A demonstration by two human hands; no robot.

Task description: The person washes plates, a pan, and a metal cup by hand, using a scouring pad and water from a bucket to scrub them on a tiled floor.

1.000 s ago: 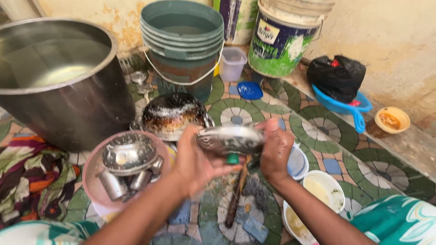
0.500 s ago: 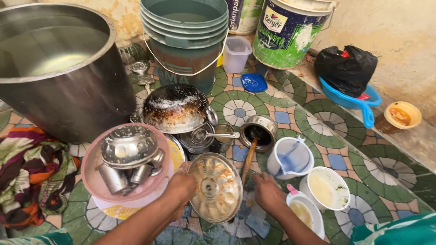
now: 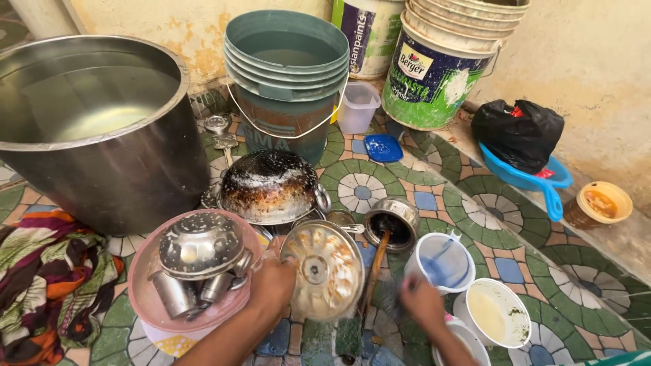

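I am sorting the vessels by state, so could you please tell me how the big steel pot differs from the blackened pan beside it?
The big steel pot stands upright and holds water; the blackened pan lies upside down. The pot is far larger and taller, the pan low and domed. The pot's wall looks clean and shiny, while the pan's base is scorched and flecked with white suds. Both are round metal vessels on the tiled floor.

I see one big steel pot (image 3: 88,129) of water and one stack of green buckets (image 3: 288,74). Two paint buckets (image 3: 441,68) stand by the wall. There is one pink tub (image 3: 152,308), one burnt pan (image 3: 270,186), one blue lid (image 3: 383,147) and one black bag (image 3: 517,132).
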